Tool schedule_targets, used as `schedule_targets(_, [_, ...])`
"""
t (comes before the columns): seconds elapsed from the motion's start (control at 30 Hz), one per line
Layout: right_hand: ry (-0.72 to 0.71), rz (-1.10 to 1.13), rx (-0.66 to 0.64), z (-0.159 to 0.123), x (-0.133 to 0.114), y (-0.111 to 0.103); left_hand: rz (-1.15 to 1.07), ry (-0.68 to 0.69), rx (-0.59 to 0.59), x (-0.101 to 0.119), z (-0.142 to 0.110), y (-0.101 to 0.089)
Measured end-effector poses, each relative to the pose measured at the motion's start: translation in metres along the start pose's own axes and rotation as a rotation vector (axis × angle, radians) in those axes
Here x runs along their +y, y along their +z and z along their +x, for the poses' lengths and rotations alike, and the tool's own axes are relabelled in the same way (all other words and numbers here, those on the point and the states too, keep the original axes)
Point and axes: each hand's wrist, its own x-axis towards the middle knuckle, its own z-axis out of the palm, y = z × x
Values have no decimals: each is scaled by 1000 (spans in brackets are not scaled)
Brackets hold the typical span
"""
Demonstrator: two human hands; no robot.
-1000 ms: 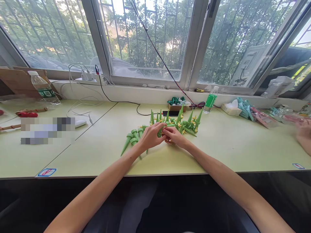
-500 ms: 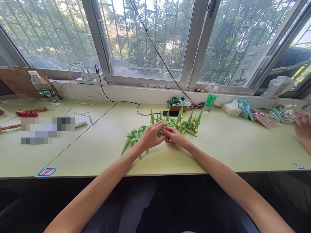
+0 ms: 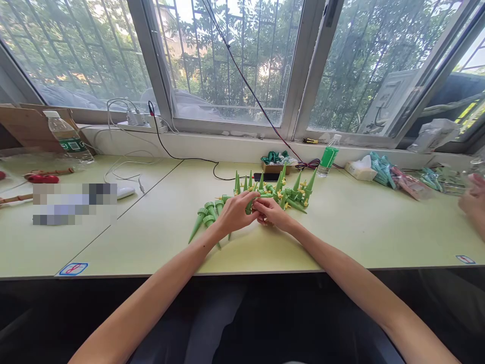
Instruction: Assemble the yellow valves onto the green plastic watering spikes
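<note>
Holding a tapered green plastic spike point(image 3: 249, 206), mostly hidden by fingers, low over the near middle of a pale yellow-green tabletop point(image 3: 364, 237). Left hand point(image 3: 237, 211) curled, thumb and fingers closed around the green plastic. Right hand point(image 3: 276, 212) in from the other side, fingertips bunched against those of the left; cannot tell about any part clamped between them.

Just behind the hands: a cluster of green plastic cones with small yellow fittings point(image 3: 296, 186), several standing points up, others on their sides. Beside the left hand: loose green plastic cones with ribbed caps point(image 3: 197, 224), lying flat, points toward the near edge.

Beyond the cluster: flat black slab point(image 3: 268, 177), then a small brown cardboard box point(image 3: 280, 170) with crinkled dark green material point(image 3: 273, 157) on top. Right of these, a clear bottle with bright green label point(image 3: 328, 161), upright.

Farther right: pale tissue box point(image 3: 361, 172), teal plastic-wrapped packs point(image 3: 382, 171), pink plastic-wrapped pack point(image 3: 409, 183). At the right edge, another person's hand point(image 3: 473, 202), blurred; cannot tell about its grip.

Far left: clear bottle with dark green label point(image 3: 70, 141), red rounded pieces point(image 3: 43, 179), white rounded device point(image 3: 125, 193) next to a pixelated patch. Along the back: white sill point(image 3: 227, 144), grey-framed windows point(image 3: 227, 65), bars and foliage outside.
</note>
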Motion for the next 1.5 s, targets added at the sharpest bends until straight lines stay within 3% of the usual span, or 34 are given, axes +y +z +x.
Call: schedule_targets(1.5, [-1,-8,-15,-1,-4,3,17,8,5,0,-1,1])
